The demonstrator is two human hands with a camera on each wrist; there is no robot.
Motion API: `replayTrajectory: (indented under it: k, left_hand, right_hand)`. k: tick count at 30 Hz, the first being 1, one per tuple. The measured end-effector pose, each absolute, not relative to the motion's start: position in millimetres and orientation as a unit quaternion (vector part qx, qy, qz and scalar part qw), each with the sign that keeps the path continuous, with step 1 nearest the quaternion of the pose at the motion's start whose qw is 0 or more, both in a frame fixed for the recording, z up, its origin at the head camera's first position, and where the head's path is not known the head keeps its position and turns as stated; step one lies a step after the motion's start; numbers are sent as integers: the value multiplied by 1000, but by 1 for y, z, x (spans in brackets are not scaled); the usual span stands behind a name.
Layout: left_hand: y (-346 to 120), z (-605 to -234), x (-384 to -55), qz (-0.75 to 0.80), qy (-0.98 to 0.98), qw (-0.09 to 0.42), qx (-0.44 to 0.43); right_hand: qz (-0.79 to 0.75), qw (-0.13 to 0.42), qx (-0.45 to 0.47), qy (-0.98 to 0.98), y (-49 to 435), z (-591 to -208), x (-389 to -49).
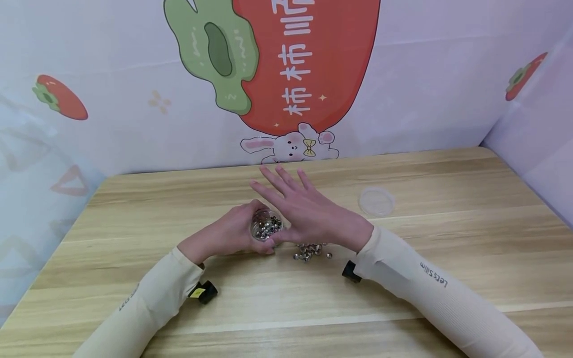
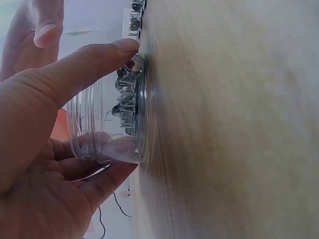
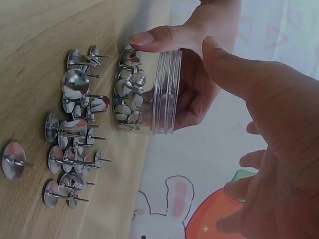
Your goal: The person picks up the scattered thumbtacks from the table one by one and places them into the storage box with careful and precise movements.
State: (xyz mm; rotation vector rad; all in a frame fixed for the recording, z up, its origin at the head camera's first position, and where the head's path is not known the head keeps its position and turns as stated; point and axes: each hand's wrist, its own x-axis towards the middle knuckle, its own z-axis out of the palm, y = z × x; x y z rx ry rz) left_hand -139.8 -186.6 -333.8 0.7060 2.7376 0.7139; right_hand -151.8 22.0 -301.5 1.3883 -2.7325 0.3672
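A clear plastic jar [image 1: 267,224] stands upright on the table with silver thumbtacks [image 3: 130,94] in its lower part. My left hand [image 1: 230,229] grips the jar, thumb on the near side and fingers round the far side. Fingers spread, my right hand [image 1: 309,214] hovers over the jar's right side with nothing in it; its thumb is close to the jar's rim in the head view. Just right of the jar lies a loose pile of thumbtacks [image 3: 75,134], many with pins pointing up, partly hidden under the right hand in the head view.
A clear round lid [image 1: 376,201] lies on the wooden table [image 1: 277,308], behind and right of the pile. One single thumbtack [image 3: 14,160] sits apart from the others. A printed cloth backdrop [image 1: 134,139] rises behind the table's far edge.
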Motion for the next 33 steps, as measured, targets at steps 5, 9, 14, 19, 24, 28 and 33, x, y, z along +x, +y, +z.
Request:
replayTrajectory:
  k: [5,9,14,19,24,28,33]
  left_hand:
    - [-187,-333,-140,245,932,117,241]
    - [-187,-331,-141,242,934,121,234]
    - [-188,-330,-140,240,936,126,223]
    - [-186,-332,-140,247,934,125,225]
    - [-184,-333,-140,244,937,127,216]
    - [-183,-331,-139,240,938,131,212]
    - [-185,-331,-138,238,939,131,208]
  right_hand:
    - [116,28,449,-886,23,-300,-151]
    - [121,24,452,-884,23,-300,-150]
    - [131,24,455,-880,27,-297,-148]
    - [138,18,438,-888,50,-294,-146]
    - [134,12,407,-904,81,-296,-146]
    - [139,6,384,-913,97,-297,-144]
    - [138,3,375,-917,102,-295,-145]
